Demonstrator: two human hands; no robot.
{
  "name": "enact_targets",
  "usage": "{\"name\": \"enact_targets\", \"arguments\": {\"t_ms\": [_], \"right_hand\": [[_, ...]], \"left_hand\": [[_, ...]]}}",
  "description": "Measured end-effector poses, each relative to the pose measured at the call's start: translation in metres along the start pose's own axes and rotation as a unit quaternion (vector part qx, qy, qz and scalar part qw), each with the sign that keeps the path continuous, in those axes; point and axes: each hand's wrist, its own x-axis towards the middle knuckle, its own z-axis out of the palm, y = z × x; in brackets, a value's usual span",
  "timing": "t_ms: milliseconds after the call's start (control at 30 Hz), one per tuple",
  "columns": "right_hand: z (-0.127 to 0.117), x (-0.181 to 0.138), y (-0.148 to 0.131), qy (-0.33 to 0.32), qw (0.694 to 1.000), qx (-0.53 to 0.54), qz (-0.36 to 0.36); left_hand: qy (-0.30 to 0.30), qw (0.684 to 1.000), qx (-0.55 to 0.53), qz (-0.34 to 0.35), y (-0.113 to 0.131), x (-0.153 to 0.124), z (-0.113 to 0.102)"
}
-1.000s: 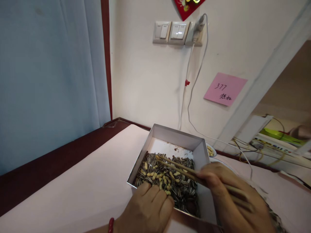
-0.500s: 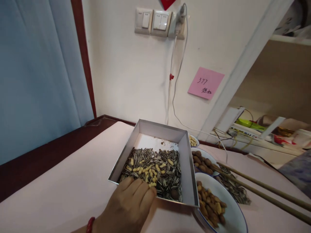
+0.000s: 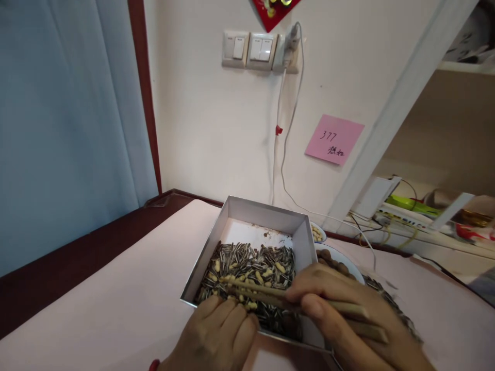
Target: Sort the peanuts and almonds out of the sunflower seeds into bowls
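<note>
A pale shallow box [image 3: 266, 211] holds striped sunflower seeds [image 3: 236, 252] with yellow peanuts [image 3: 280, 267] scattered over them. My left hand [image 3: 218, 330] has its fingers curled over the near edge of the box, gripping it. In my right hand [image 3: 342, 314] is a pair of wooden chopsticks [image 3: 257, 287]. Their tips are over the peanuts and seeds, near the left fingers; whether they pinch one I cannot tell. The right hand passes over the box's right wall and hides the near right corner.
A white bowl [image 3: 353, 264] with brown oval nuts [image 3: 325, 256] stands right of the box, partly behind my right hand. Further back is a small bowl of pale nuts [image 3: 317, 234]. Loose sunflower seeds [image 3: 390, 300] lie at the right. A white cable [image 3: 336, 216] hangs down the wall.
My right hand has come into view from the right with the chopsticks, whose tips have moved left into the box. My left hand still grips the near edge. The camera view has shifted slightly.
</note>
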Motion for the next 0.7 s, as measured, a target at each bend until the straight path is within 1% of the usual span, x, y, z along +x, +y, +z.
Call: {"name": "enact_targets", "arguments": {"t_ms": [33, 67, 167, 267, 367, 533, 633, 700], "right_hand": [[0.008, 0.006, 0.0, -0.015, 1.0, 0.015, 0.0], [0.016, 0.01, 0.002, -0.014, 1.0, 0.024, 0.001], [0.035, 0.012, 0.013, 0.018, 0.999, 0.05, 0.003], [0.043, 0.01, 0.023, 0.055, 0.996, 0.062, 0.017], [0.039, 0.008, 0.032, 0.084, 0.994, 0.062, 0.042], [0.024, 0.005, 0.054, 0.124, 0.987, 0.047, 0.095], [0.018, 0.004, 0.065, 0.131, 0.982, 0.049, 0.123], [0.015, 0.003, 0.067, 0.147, 0.977, 0.058, 0.145]], "left_hand": [[0.002, 1.0, 0.0, -0.001, 0.0, 0.0, 0.001], [0.007, 1.0, 0.0, -0.001, 0.0, 0.0, 0.002], [0.027, 1.0, 0.012, 0.003, 0.001, 0.0, 0.004], [0.024, 0.999, 0.03, 0.0, 0.002, 0.001, 0.004], [0.018, 0.999, 0.027, 0.003, 0.001, 0.001, 0.003], [0.028, 0.999, 0.022, 0.003, 0.001, 0.0, 0.001], [0.043, 0.999, 0.028, 0.004, 0.001, 0.001, 0.002], [0.039, 0.999, 0.032, 0.006, 0.001, 0.001, 0.003]]}}
